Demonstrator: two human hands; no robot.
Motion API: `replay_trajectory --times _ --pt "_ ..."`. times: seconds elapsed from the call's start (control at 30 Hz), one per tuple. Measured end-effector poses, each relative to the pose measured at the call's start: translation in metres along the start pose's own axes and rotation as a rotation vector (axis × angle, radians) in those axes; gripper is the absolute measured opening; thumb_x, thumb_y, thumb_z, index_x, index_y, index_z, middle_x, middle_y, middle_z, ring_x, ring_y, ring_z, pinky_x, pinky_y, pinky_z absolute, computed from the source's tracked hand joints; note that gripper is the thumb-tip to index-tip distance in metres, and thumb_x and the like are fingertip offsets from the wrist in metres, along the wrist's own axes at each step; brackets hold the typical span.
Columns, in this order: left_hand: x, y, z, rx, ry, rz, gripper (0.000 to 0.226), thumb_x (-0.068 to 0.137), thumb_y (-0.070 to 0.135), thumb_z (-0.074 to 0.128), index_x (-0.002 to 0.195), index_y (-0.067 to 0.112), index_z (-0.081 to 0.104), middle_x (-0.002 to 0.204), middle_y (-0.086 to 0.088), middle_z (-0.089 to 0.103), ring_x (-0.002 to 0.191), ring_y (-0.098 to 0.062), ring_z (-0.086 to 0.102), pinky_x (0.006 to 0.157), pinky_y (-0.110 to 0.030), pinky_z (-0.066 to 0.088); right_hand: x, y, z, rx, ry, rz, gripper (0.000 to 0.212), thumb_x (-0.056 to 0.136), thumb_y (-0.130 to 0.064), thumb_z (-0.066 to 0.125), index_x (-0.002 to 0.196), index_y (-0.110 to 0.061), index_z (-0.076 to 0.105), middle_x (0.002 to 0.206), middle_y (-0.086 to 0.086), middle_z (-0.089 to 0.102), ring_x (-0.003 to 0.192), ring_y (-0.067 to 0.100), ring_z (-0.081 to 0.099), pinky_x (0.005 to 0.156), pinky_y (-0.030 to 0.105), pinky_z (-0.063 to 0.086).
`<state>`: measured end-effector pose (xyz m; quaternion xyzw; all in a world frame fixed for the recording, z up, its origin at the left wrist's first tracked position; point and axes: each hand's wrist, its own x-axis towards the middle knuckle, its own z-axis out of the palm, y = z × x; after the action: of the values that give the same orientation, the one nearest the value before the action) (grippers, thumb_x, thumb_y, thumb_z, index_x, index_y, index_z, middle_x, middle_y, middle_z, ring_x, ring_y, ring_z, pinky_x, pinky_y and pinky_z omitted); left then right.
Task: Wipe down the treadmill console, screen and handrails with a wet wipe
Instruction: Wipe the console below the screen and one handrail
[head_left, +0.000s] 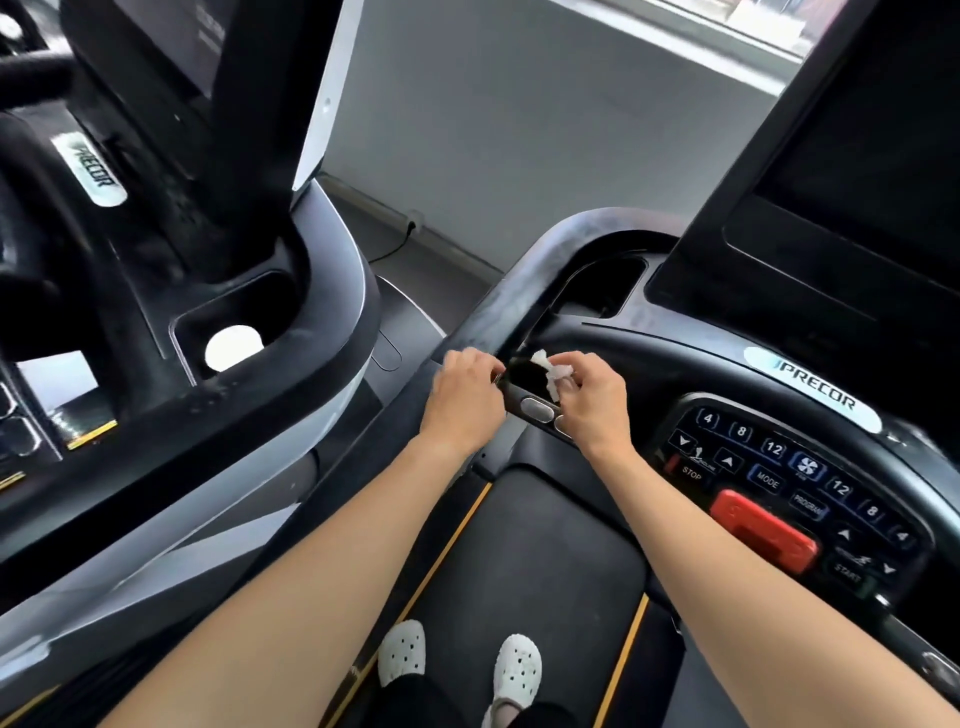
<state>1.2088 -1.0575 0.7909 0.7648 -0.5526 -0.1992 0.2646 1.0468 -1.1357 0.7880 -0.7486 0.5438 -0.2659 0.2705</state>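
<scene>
I stand on a black treadmill. Its console (789, 467) with blue-lit buttons and a red stop key lies at the right, below a dark screen (857, 171). The curved left handrail (524, 291) runs toward me from the console. My right hand (592, 395) pinches a crumpled white wet wipe (553, 371) at the inner grip bar (537, 410) with its silver sensor pads. My left hand (465, 397) curls over the handrail just left of the wipe.
A second treadmill (208, 312) stands close on the left, with a cup holder holding something white. The belt (519, 561) with yellow edge lines lies below, my white shoes on it. A grey wall and a floor cable are ahead.
</scene>
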Motion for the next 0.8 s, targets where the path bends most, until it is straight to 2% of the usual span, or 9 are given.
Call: replay_trajectory --times 0.1,0.2,0.27,0.4,0.47,0.6,0.73,0.8 --pt "-0.009 -0.013 0.003 0.316 0.028 0.105 0.048 0.094 0.017 0.062 0.142 0.016 0.055 0.150 0.001 0.048 0.140 -0.020 0.040 0.112 -0.038 0.037 0.000 0.003 0.010 -0.170 -0.011 -0.095 0.025 0.092 0.001 0.060 0.103 -0.013 0.077 0.105 -0.001 0.064 0.096 0.017 0.064 0.086 0.026 0.053" --pt "-0.013 -0.022 0.006 0.439 0.023 0.156 0.060 0.094 0.019 0.065 0.151 0.015 0.045 0.159 -0.001 0.041 0.146 -0.019 0.036 0.118 -0.038 0.033 -0.009 0.002 0.022 -0.412 -0.312 -0.340 0.019 0.097 -0.010 0.060 0.101 -0.005 0.077 0.114 0.009 0.066 0.106 0.026 0.063 0.090 0.032 0.051" --pt "-0.014 -0.025 0.003 0.457 -0.003 0.171 0.064 0.095 0.017 0.066 0.154 0.015 0.041 0.162 -0.001 0.038 0.148 -0.019 0.035 0.120 -0.037 0.031 -0.016 0.010 0.026 -0.520 -0.417 -0.476 0.023 0.100 -0.014 0.058 0.100 -0.004 0.078 0.111 0.011 0.070 0.108 0.027 0.061 0.093 0.033 0.047" --pt "-0.014 -0.031 0.001 0.461 -0.023 0.210 0.067 0.096 0.011 0.059 0.159 0.015 0.033 0.166 -0.001 0.031 0.152 -0.019 0.030 0.122 -0.036 0.028 -0.008 0.026 0.033 -0.561 -0.322 -0.445 0.010 0.089 -0.007 0.070 0.095 -0.009 0.079 0.111 0.005 0.072 0.105 0.023 0.065 0.087 0.033 0.055" --pt "-0.015 -0.033 0.002 0.459 -0.034 0.218 0.070 0.097 0.010 0.057 0.161 0.014 0.028 0.168 -0.001 0.026 0.154 -0.020 0.026 0.123 -0.035 0.027 0.001 0.019 0.045 -0.546 -0.320 -0.414 0.010 0.086 -0.003 0.071 0.092 -0.007 0.078 0.113 0.007 0.072 0.103 0.026 0.067 0.084 0.036 0.057" --pt "-0.019 -0.033 0.003 0.466 -0.041 0.221 0.072 0.098 0.009 0.057 0.162 0.013 0.023 0.170 -0.002 0.021 0.155 -0.021 0.022 0.125 -0.037 0.025 0.008 0.008 0.066 -0.480 -0.295 -0.384 0.013 0.084 -0.005 0.074 0.095 -0.011 0.079 0.107 0.004 0.071 0.098 0.023 0.065 0.079 0.032 0.055" --pt "-0.020 -0.035 0.004 0.509 -0.041 0.225 0.073 0.097 0.009 0.057 0.162 0.013 0.023 0.170 -0.003 0.020 0.155 -0.022 0.022 0.124 -0.038 0.025 -0.001 0.023 0.047 -0.470 -0.229 -0.472 0.008 0.088 -0.009 0.074 0.086 -0.016 0.077 0.096 -0.001 0.071 0.087 0.020 0.061 0.073 0.033 0.055" --pt "-0.021 -0.034 0.005 0.512 -0.038 0.227 0.073 0.097 0.007 0.055 0.162 0.013 0.023 0.170 -0.004 0.020 0.155 -0.023 0.022 0.124 -0.039 0.025 -0.010 0.033 0.034 -0.437 -0.198 -0.509 0.010 0.090 -0.011 0.074 0.081 -0.016 0.075 0.098 -0.002 0.071 0.087 0.021 0.061 0.074 0.032 0.055"
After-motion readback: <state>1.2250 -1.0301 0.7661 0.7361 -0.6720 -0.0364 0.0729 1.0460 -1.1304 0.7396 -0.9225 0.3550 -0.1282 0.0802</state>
